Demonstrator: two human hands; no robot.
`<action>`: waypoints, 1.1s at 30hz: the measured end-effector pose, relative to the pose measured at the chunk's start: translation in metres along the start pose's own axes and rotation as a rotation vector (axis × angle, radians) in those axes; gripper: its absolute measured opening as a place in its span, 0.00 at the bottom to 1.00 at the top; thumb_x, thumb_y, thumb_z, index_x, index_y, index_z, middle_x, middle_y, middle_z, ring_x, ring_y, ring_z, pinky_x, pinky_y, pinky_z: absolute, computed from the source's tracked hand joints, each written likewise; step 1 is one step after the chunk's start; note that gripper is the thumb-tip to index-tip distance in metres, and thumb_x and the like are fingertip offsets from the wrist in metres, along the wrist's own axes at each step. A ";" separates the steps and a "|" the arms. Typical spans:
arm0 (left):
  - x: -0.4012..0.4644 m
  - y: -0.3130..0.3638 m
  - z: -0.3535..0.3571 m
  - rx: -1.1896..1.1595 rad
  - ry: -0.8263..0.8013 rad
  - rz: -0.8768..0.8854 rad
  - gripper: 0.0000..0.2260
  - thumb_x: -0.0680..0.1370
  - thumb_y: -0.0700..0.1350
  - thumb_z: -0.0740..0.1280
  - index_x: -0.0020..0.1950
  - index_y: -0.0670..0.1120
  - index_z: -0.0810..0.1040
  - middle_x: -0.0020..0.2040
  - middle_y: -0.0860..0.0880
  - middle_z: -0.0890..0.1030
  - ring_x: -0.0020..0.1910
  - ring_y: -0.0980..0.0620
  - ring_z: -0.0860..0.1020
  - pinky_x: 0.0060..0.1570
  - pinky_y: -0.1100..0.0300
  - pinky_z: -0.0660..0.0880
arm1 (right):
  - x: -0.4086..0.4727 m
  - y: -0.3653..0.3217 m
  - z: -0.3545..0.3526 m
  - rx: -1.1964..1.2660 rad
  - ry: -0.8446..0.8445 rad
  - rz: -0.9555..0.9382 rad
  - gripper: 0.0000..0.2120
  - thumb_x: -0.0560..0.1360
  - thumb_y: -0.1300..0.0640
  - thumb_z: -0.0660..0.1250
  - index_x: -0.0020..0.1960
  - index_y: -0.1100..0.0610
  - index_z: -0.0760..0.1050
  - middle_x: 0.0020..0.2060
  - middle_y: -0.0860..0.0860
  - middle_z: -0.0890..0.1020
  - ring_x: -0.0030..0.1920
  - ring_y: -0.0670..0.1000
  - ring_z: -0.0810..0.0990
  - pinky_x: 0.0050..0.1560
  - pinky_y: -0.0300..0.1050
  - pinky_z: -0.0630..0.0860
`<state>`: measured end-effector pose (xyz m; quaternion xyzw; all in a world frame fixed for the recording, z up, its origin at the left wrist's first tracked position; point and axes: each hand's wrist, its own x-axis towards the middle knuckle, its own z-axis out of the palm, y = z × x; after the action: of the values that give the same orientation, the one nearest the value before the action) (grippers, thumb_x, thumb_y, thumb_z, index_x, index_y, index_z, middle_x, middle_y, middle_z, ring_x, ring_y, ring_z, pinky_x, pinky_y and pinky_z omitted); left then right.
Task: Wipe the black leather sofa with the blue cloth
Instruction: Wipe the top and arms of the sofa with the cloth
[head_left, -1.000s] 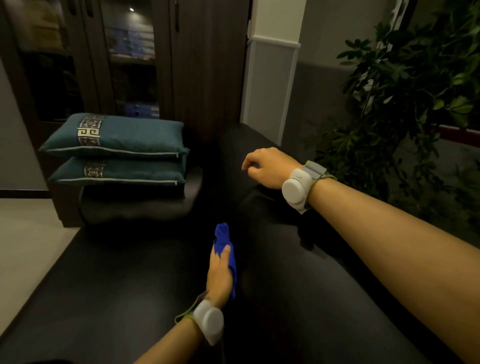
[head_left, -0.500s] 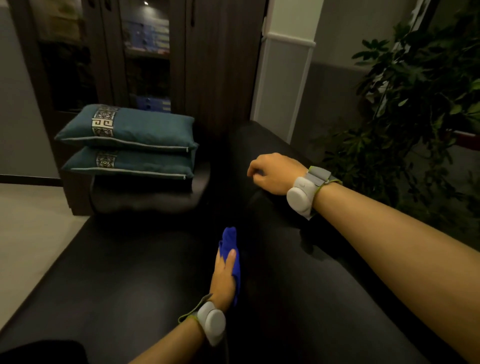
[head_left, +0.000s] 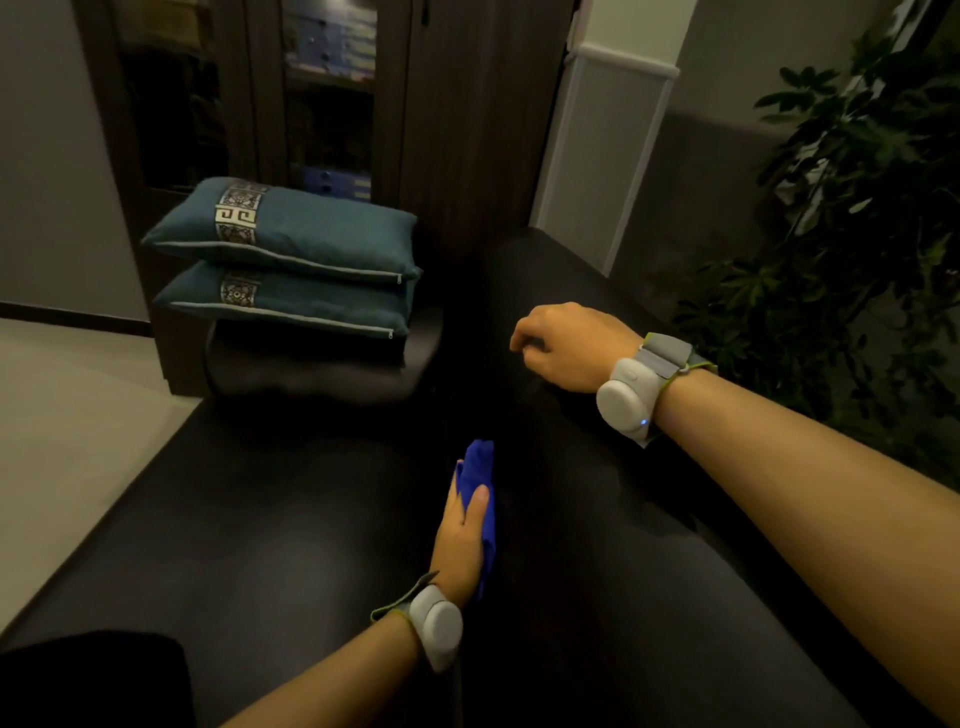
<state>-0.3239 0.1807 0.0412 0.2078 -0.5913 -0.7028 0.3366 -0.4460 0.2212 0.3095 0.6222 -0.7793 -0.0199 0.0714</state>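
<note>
A big black leather sofa (head_left: 260, 545) fills most of the room in front of me. Its seat is flat and shiny, and its back (head_left: 597, 519) rises on the right side. Behind the sofa stands a tall dark wood cabinet (head_left: 467, 130) with glass doors. A leafy green plant (head_left: 841, 234) grows on the far right, just past the sofa's back. A pale floor (head_left: 62, 405) shows on the left.

Two teal pillows (head_left: 291, 270) are stacked one on top of the other. They sit on the sofa's fat round armrest (head_left: 311, 379) at the far end. Each pillow has a patterned strip across it.

The person's right arm reaches over the top of the sofa's back. The right hand (head_left: 566, 345) rests there with its fingers curled in. It holds nothing that I can see. A grey band (head_left: 639, 389) with a tiny blue light is on that wrist.

The left hand (head_left: 460, 545) is down low, in the crease where the seat meets the back. It presses the blue cloth (head_left: 480, 473) against the sofa. The thumb lies over the cloth and the palm pushes on it. The cloth is bunched up and sticks out past the fingertips. A second grey band (head_left: 436, 626) is on the left wrist
</note>
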 end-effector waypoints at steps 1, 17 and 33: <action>-0.004 -0.012 -0.005 -0.027 0.011 -0.042 0.26 0.82 0.52 0.57 0.80 0.50 0.56 0.77 0.54 0.64 0.74 0.57 0.64 0.70 0.66 0.61 | 0.000 -0.002 0.001 -0.011 -0.009 -0.003 0.12 0.79 0.52 0.59 0.59 0.49 0.77 0.56 0.48 0.77 0.52 0.51 0.77 0.52 0.52 0.78; 0.009 -0.034 -0.014 0.094 -0.006 0.008 0.28 0.78 0.65 0.58 0.76 0.64 0.53 0.77 0.64 0.56 0.75 0.69 0.54 0.69 0.75 0.50 | 0.071 -0.083 0.024 -0.156 -0.162 -0.067 0.13 0.77 0.53 0.59 0.58 0.51 0.78 0.54 0.54 0.81 0.51 0.59 0.80 0.50 0.54 0.80; -0.002 -0.123 -0.062 0.222 -0.020 -0.227 0.29 0.82 0.58 0.58 0.80 0.53 0.53 0.79 0.55 0.58 0.76 0.58 0.57 0.68 0.75 0.55 | 0.085 -0.104 0.082 -0.162 -0.297 -0.130 0.13 0.78 0.52 0.59 0.60 0.50 0.77 0.54 0.53 0.80 0.52 0.56 0.79 0.52 0.55 0.79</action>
<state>-0.3070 0.1483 -0.0917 0.3023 -0.6414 -0.6686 0.2241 -0.3753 0.1099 0.2230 0.6536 -0.7353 -0.1790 0.0041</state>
